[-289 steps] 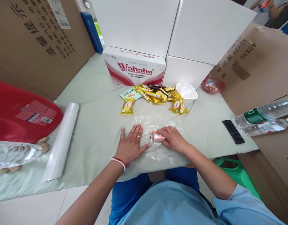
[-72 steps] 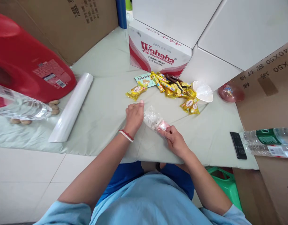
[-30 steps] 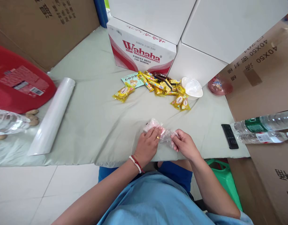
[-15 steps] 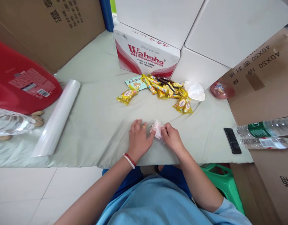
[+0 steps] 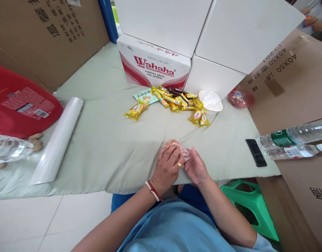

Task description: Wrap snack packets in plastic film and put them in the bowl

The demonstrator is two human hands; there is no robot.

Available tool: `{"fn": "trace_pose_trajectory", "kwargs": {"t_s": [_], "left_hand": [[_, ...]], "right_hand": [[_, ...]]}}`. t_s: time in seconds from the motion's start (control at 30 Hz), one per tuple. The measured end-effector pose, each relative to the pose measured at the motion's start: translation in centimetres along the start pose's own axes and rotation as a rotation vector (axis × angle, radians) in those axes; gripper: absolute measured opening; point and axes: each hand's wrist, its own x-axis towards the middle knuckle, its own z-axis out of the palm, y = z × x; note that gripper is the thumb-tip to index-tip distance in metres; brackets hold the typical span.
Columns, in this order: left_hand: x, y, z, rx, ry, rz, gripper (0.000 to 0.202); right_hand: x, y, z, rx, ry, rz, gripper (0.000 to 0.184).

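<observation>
Both of my hands meet at the table's near edge around a small pink snack wrapped in clear film (image 5: 182, 151). My left hand (image 5: 167, 168), with a gold ring and a bead bracelet, curls its fingers over the bundle. My right hand (image 5: 195, 168) pinches it from the right side. Most of the bundle is hidden by my fingers. Farther back lies a pile of yellow snack packets (image 5: 176, 103) beside a white bowl (image 5: 210, 102).
A roll of clear film (image 5: 58, 140) lies at the left by a red plastic tub (image 5: 21, 105) and a bottle (image 5: 8, 148). A Wahaha carton (image 5: 153, 66) and white boxes stand behind. A black remote (image 5: 252, 152) and two water bottles (image 5: 294, 140) sit right. A green stool (image 5: 249, 203) is below.
The flat film sheet has been gathered round the pink snack into a tight bundle. Both hands have drawn it back to the table's near edge and closed over it.
</observation>
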Motion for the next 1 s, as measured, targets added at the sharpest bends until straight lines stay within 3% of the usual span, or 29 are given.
{"fn": "trace_pose_trajectory", "kwargs": {"t_s": [0.1,0.17,0.23,0.3,0.37,0.43,0.5,0.63,0.73,0.83,0.93,1.0], "left_hand": [[-0.9,-0.4,-0.5,-0.168,-0.149,0.062,0.045],[-1.5,-0.5,-1.3,-0.376,-0.161,-0.004,0.045],[-1.9,-0.6,-2.2,-0.564,-0.046,-0.260,0.031],[-1.9,-0.8,-2.9,-0.720,0.079,-0.661,0.026],[-1.4,-1.0,-3.0,-0.938,0.081,-0.987,0.044],[-0.7,-1.1,-2.8,-1.170,0.012,-1.113,0.060],[-0.1,-1.1,-2.5,-1.277,0.012,-1.115,0.068],[0.5,-1.2,-2.3,-1.227,0.062,-1.116,0.067],[0.9,-1.1,-2.3,-1.185,-0.032,-1.119,0.071],[0.8,-1.2,-2.8,-1.120,-0.197,-1.050,0.072],[-0.9,-2.9,-4.0,-0.957,-0.303,-0.948,0.065],[-2.6,-5.4,-5.2,-0.652,-0.221,-0.874,0.056]], "right_hand": [[0.2,1.0,-0.2,-0.017,-0.034,0.035,0.047],[0.5,1.4,-0.3,-0.027,-0.033,0.024,0.045],[0.8,1.4,-0.3,-0.023,-0.017,0.001,0.048],[1.0,1.3,-0.3,-0.018,-0.006,-0.035,0.051],[1.0,1.2,-0.2,-0.031,-0.037,-0.055,0.052],[0.9,1.2,-0.1,-0.091,-0.096,-0.058,0.051],[0.7,1.2,-0.1,-0.193,-0.150,-0.058,0.048],[1.0,0.6,-0.9,-0.347,-0.214,-0.057,0.045],[1.4,-0.2,-1.9,-0.419,-0.256,-0.024,0.042],[1.6,-1.1,-2.6,-0.507,-0.316,-0.011,0.043],[1.9,-2.5,-3.7,-0.539,-0.340,-0.022,0.046],[2.1,-3.9,-5.2,-0.546,-0.294,-0.041,0.045]]}}
